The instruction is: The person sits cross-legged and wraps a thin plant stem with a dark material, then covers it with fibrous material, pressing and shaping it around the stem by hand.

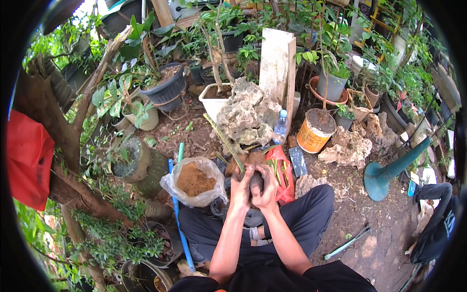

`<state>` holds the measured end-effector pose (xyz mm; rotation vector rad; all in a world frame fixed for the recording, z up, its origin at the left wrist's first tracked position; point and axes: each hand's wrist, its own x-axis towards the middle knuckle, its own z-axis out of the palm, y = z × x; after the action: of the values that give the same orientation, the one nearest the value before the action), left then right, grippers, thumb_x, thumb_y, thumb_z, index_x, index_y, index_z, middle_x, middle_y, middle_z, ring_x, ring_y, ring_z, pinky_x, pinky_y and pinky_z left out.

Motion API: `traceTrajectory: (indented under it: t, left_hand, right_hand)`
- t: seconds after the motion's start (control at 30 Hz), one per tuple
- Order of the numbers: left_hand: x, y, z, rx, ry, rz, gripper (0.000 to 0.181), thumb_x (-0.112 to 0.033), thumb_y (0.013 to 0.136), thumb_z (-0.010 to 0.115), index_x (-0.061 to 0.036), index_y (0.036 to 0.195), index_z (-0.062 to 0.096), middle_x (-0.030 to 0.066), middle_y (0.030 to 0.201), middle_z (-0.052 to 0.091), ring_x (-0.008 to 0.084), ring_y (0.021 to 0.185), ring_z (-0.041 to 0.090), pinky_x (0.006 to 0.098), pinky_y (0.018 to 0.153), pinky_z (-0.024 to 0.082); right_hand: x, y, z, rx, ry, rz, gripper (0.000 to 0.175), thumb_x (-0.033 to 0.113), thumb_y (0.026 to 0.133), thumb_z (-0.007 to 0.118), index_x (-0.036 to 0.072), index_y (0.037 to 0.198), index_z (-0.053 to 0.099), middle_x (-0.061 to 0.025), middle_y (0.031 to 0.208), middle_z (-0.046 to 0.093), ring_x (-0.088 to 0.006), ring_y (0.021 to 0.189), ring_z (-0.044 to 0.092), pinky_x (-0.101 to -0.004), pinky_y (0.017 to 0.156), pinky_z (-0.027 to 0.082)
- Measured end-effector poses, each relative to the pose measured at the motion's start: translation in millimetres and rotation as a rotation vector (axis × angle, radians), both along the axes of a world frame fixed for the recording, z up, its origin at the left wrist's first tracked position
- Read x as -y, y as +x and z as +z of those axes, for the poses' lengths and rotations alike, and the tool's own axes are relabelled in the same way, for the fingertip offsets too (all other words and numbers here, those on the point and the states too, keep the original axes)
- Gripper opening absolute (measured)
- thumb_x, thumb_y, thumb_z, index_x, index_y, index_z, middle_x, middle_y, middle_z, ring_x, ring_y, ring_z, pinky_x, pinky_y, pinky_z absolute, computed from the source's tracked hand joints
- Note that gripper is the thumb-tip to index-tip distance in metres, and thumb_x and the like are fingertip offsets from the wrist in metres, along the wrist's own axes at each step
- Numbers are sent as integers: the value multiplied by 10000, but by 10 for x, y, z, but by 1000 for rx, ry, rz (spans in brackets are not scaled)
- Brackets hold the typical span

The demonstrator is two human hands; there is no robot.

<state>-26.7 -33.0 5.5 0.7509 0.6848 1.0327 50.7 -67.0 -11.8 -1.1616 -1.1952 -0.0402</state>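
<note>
My left hand (pixel 241 189) and my right hand (pixel 265 188) are cupped together around a dark, soil-like ball (pixel 256 181) in front of my crossed legs. A long green stalk (pixel 228 146) rises up and to the left from between the hands. Dark dirt coats the fingers. Just left of the hands, a clear plastic bag (pixel 169 181) stands open with brown fibre (pixel 196 179) in it. A red plastic bag (pixel 285 182) holding green stems lies right beside my right hand. Brown fibrous clumps (pixel 255 158) lie beyond the hands.
Rough rocks (pixel 240 109), a water bottle (pixel 280 126) and an orange paint bucket (pixel 313 135) stand ahead. A blue pipe (pixel 182 233) runs along my left side. To the right are a green cone-shaped object (pixel 377 182) and another person's leg (pixel 434 191). Potted plants surround the spot.
</note>
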Motion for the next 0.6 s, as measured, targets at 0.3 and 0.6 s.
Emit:
traceTrajectory:
  t: [0.3, 0.6]
  left_hand:
    - [-66, -116, 27, -266, 143, -131, 648, -588, 1005, 480, -4, 1257, 602, 97, 1142, 652, 161, 1046, 613, 314, 928, 497]
    - [-49, -112, -130, 198, -121, -256, 485, -415, 1002, 587, 5, 1244, 612, 89, 1125, 663, 179, 1049, 639, 325, 924, 520]
  right_hand:
    - [8, -53, 4, -25, 29, -47, 527, 482, 937, 572, -28, 1041, 652, -198, 999, 696, -358, 958, 673, -441, 876, 485]
    - [-61, -144, -169, -412, 186, 187, 543, 489, 1007, 452, -41, 1063, 557, -232, 1005, 643, -281, 891, 653, -379, 811, 499]
